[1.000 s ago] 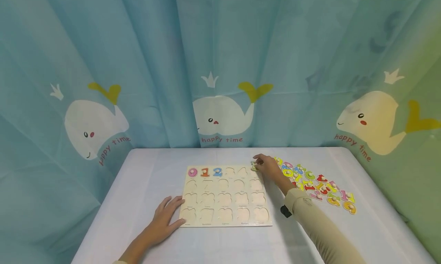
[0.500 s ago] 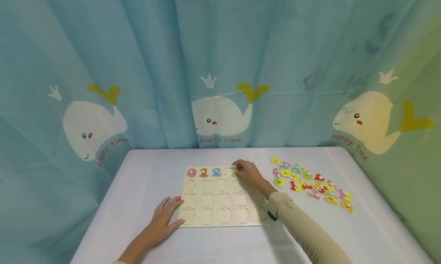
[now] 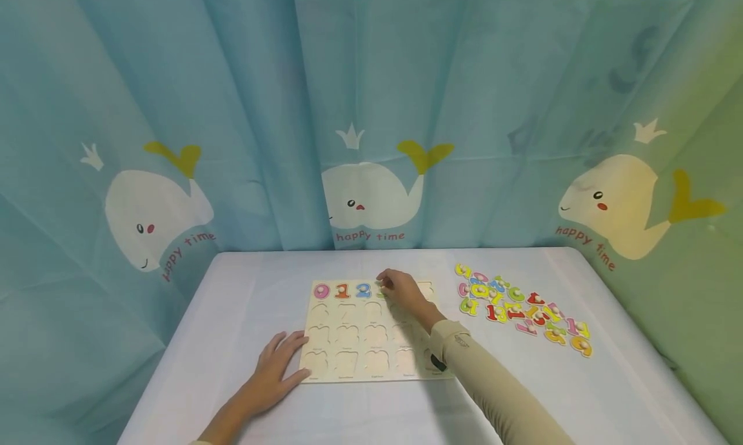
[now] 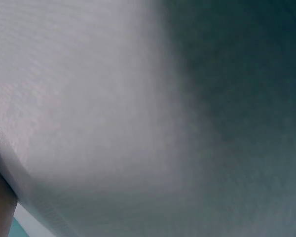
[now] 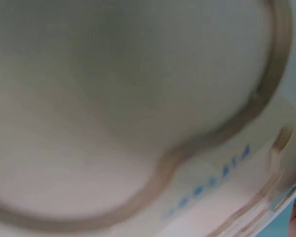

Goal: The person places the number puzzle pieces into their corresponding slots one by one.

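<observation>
**Number piece at the board's top row**

Nearest: left hand lies flat on the table, fingers straight & spread, tips touching the near-left corner of the puzzle board. It holds nothing. Left wrist view shows only blurred white cloth, v. close.

Board sits mid-table w/ rows of bare cut-outs. Right forearm in a tan sleeve crosses over its right half. Right wrist view is pressed close to one bare cut-out w/ small blue print under it.

Farther: right hand is at the top row, fingers curled down around a small green number piece. The piece peeks out at the fingertips, on their left side, just beside the blue 2; it sits over the fourth slot. Can't tell if it's seated or a bit above the board. Left of it in the same row: orange 1, pink 0, all in place.

Right of the board, well apart: loose pile of coloured number pieces on the table.

Behind: blue curtain w/ white whales.
</observation>
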The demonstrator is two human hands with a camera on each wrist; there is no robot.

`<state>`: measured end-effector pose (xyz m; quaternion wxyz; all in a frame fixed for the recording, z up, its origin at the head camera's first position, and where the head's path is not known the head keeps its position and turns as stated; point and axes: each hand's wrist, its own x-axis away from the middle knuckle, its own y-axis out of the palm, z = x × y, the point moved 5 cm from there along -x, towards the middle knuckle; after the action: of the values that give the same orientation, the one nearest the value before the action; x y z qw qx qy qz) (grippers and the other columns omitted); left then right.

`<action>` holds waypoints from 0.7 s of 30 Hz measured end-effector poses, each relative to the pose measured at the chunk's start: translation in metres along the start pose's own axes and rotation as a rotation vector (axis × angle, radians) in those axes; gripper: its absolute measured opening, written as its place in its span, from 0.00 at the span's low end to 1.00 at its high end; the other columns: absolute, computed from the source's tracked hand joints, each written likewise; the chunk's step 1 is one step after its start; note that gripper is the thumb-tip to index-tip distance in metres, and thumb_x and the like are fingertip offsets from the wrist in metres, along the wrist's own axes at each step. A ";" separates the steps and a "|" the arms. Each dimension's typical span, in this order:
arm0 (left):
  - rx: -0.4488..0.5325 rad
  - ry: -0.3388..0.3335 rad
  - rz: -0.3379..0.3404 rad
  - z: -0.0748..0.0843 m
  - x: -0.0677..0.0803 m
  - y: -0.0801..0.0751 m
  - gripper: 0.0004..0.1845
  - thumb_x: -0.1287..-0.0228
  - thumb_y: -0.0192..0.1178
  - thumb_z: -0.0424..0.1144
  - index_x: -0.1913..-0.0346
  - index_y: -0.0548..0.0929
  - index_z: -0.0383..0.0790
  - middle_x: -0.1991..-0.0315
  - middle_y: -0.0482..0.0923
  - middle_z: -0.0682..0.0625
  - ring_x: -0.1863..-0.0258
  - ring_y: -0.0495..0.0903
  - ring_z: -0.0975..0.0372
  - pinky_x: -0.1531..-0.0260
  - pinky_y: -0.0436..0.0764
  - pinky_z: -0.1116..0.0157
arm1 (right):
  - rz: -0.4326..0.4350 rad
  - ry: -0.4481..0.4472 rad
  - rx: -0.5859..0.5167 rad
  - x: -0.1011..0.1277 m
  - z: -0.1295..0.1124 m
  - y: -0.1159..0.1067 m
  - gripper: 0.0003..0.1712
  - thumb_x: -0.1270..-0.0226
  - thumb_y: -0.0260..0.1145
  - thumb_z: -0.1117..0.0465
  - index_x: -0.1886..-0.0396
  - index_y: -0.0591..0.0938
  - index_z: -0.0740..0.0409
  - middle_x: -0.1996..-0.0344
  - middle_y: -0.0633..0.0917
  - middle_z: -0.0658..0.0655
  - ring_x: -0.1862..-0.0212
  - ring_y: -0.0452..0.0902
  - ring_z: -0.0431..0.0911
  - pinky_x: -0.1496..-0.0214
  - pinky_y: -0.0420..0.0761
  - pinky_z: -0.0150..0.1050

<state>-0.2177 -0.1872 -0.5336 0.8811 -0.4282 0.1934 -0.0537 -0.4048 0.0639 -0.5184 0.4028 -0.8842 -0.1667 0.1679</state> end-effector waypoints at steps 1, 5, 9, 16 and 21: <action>-0.002 -0.002 -0.001 0.000 0.000 0.000 0.29 0.42 0.64 0.44 0.39 0.72 0.37 0.37 0.68 0.42 0.37 0.55 0.38 0.44 0.51 0.34 | 0.005 -0.005 0.002 0.000 -0.001 0.000 0.11 0.42 0.66 0.73 0.58 0.81 0.63 0.66 0.83 0.56 0.60 0.80 0.49 0.53 0.78 0.41; -0.001 -0.007 -0.002 -0.001 0.000 -0.001 0.29 0.42 0.64 0.44 0.39 0.73 0.37 0.38 0.68 0.42 0.37 0.55 0.39 0.43 0.51 0.35 | 0.006 -0.024 0.017 0.000 -0.006 -0.001 0.11 0.42 0.66 0.73 0.59 0.80 0.65 0.67 0.82 0.57 0.61 0.79 0.50 0.55 0.79 0.42; -0.006 -0.016 -0.013 -0.002 0.000 -0.001 0.29 0.42 0.64 0.45 0.39 0.73 0.37 0.37 0.68 0.43 0.36 0.55 0.39 0.43 0.51 0.36 | 0.005 0.010 0.007 0.000 -0.007 -0.002 0.11 0.43 0.67 0.73 0.59 0.81 0.65 0.68 0.82 0.56 0.63 0.79 0.49 0.56 0.79 0.41; -0.004 -0.026 -0.017 -0.003 0.001 0.000 0.29 0.42 0.64 0.45 0.39 0.73 0.37 0.37 0.68 0.42 0.36 0.55 0.39 0.42 0.50 0.36 | 0.016 0.086 -0.023 0.000 0.000 -0.001 0.13 0.45 0.69 0.72 0.58 0.81 0.64 0.69 0.82 0.54 0.63 0.78 0.48 0.56 0.79 0.41; -0.007 -0.013 -0.008 -0.003 0.002 0.002 0.29 0.42 0.65 0.44 0.39 0.73 0.37 0.37 0.68 0.42 0.36 0.55 0.39 0.43 0.51 0.35 | 0.003 0.085 -0.060 0.004 -0.002 -0.003 0.18 0.45 0.69 0.73 0.53 0.79 0.68 0.68 0.81 0.57 0.62 0.78 0.51 0.55 0.79 0.43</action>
<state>-0.2170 -0.1892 -0.5375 0.8806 -0.4324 0.1862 -0.0537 -0.4010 0.0660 -0.5158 0.3826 -0.9024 -0.1532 0.1259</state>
